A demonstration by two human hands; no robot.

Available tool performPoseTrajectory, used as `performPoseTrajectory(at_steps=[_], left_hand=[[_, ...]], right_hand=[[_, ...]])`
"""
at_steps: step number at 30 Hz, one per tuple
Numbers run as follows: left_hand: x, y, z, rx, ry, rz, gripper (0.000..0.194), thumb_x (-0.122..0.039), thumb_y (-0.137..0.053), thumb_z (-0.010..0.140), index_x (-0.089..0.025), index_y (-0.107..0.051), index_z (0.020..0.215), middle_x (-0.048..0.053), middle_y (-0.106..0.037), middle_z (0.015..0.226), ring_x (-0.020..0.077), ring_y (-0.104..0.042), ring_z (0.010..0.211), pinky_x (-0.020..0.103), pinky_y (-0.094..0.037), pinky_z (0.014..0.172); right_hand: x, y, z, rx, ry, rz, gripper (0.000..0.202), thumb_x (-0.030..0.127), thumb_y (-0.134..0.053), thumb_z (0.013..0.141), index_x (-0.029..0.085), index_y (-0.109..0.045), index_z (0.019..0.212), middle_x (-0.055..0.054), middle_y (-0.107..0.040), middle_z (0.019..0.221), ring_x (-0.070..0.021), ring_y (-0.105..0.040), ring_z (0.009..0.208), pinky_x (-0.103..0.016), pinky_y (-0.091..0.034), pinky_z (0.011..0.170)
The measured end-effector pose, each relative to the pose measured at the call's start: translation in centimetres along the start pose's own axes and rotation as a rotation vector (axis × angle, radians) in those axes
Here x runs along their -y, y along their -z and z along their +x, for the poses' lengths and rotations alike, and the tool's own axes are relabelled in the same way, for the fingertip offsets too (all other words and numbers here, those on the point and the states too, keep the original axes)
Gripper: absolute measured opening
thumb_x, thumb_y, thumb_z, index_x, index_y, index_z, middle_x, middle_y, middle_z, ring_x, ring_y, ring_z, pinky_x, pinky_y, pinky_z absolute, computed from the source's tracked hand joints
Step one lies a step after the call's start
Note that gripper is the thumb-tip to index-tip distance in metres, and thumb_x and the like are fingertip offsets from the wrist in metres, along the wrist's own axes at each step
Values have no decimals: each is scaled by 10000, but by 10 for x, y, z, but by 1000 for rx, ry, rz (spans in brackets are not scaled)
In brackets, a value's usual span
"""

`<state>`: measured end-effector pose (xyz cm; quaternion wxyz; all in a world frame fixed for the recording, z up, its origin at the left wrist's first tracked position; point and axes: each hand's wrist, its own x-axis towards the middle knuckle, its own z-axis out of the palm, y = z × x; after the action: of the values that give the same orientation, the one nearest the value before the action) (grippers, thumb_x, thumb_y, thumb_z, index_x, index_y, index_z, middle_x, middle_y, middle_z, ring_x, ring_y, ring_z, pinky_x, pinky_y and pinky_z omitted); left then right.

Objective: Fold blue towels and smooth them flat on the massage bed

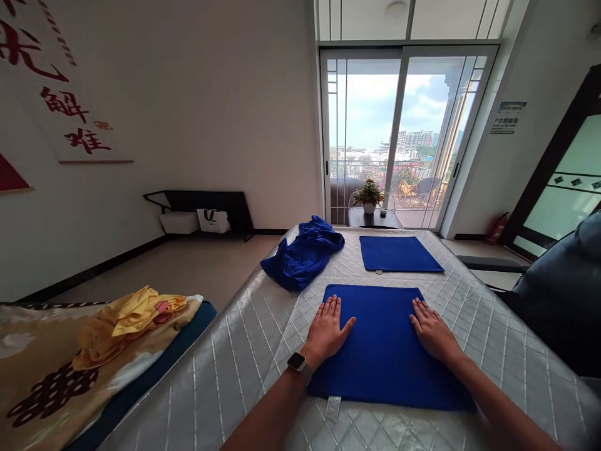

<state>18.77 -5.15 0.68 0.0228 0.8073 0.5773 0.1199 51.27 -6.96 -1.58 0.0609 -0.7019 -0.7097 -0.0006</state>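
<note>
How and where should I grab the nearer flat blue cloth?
Pinch the nearer blue cloth by its near edge, probably just right of the pale tag, coming low from your side: it lies flat on the silver mattress, and that edge faces you.

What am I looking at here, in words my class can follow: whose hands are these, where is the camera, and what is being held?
There is no machine: these are a person's bare hands. The one picture comes from a camera worn on the head, looking forward and down. The left hand, with a watch on its wrist, and the right hand lie on opposite sides of a flat blue cloth. Nothing is held up. Farther along the quilted silvery surface lie a second flat blue cloth and, to the left, a crumpled blue cloth.
</note>
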Motion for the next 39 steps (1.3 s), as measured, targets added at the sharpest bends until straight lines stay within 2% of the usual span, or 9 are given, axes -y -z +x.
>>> performPoseTrajectory(at_steps=[4, 10, 15, 23, 30, 34, 37, 39], left_hand=[[1, 0, 0, 7, -10, -14, 874, -702, -199, 1009, -58, -297, 1592, 159, -255, 1665, 283, -221, 1550, 453, -203, 1272], [3, -3, 2, -16, -12, -11, 830, -678, -203, 1021, -87, -315, 1593, 151, -277, 1659, 279, -242, 1545, 464, -212, 1269], [1, -1, 2, -7, 8, 22, 847, -668, -187, 1024, -44, -327, 1580, 159, -287, 1655, 271, -249, 1544, 433, -204, 1273], [4, -3, 3, -24, 21, 41, 856, -679, -161, 1022, -52, -337, 1577, 160, -305, 1649, 264, -265, 1539, 448, -230, 1263], [9, -6, 7, 14, 20, 59, 827, -667, -175, 1030, -74, -313, 1590, 145, -277, 1662, 261, -245, 1544, 435, -206, 1267], [15, -4, 11, 50, 3, 75, 810, -652, -180, 1038, -73, -317, 1588, 169, -280, 1654, 273, -253, 1539, 454, -219, 1259], [1, 0, 13, 51, 37, 86, 844, -665, -190, 1031, -38, -303, 1585, 206, -290, 1640, 303, -258, 1533, 486, -225, 1257], [-25, 3, 11, 32, 38, 74, 862, -672, -186, 1027, -27, -284, 1589, 210, -281, 1643, 306, -236, 1539, 488, -225, 1260]], right_hand=[[1, 5, -20, 8, 10, -13, 663, 403, -178, 1029, 76, -253, 1601, -92, -202, 1681, -206, -140, 1557, -440, -155, 1266], [2, -6, -49, 8, 11, 28, 689, 441, -190, 1026, 75, -239, 1607, -107, -204, 1681, -212, -126, 1559, -454, -178, 1264], [7, -4, -51, 16, -17, 40, 711, 477, -167, 1022, 87, -230, 1613, -101, -198, 1685, -211, -139, 1558, -445, -170, 1264], [11, 7, -52, 75, -49, 35, 719, 494, -145, 1015, 109, -188, 1622, -55, -155, 1695, -190, -103, 1564, -425, -118, 1271], [18, 15, -53, 99, -72, 58, 701, 488, -172, 1023, 123, -180, 1622, -46, -120, 1693, -200, -100, 1565, -433, -96, 1272], [21, 22, -54, 104, -92, 69, 690, 492, -183, 1032, 129, -171, 1618, -48, -100, 1691, -203, -103, 1564, -430, -98, 1270], [23, 25, -54, 110, -99, 73, 680, 477, -187, 1036, 124, -153, 1616, -50, -91, 1692, -200, -94, 1564, -425, -96, 1270], [23, 25, -54, 115, -97, 77, 677, 470, -189, 1036, 123, -151, 1616, -51, -98, 1692, -202, -95, 1564, -429, -94, 1271]])
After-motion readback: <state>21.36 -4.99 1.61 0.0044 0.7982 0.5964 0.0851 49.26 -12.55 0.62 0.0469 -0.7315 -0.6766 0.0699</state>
